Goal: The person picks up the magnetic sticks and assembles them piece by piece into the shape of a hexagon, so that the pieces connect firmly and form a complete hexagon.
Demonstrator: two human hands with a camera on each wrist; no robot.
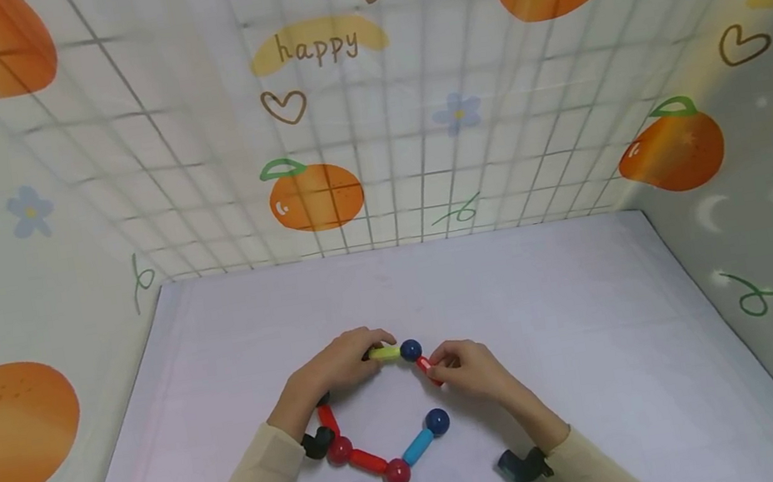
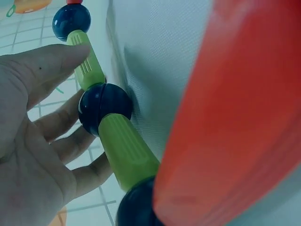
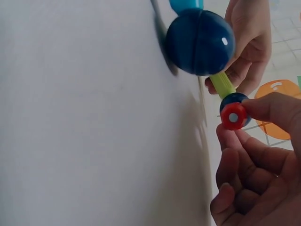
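Balls and rods, seemingly a magnetic building set, form an open ring. With its thumb lying along a yellow-green rod [image 2: 87, 66], the left hand [image 1: 347, 357] holds the ring's far side; its fingers pass behind a dark blue ball [image 2: 104, 107]. A second yellow-green rod [image 2: 128, 150] continues the chain. The right hand [image 1: 474, 370] pinches a red rod [image 1: 425, 365] between thumb and fingers. One end of that rod meets a dark blue ball [image 1: 411, 350]; its free end shows a silvery disc in the right wrist view.
Nearer the person, the ring continues with red rods [image 1: 367, 461], red balls [image 1: 396, 473] and a light blue rod [image 1: 418, 447] ending in a dark blue ball [image 1: 438, 421]. A gap separates that ball from the pinched rod. Printed fabric [image 1: 309, 135] walls surround the white tabletop [image 1: 554, 290].
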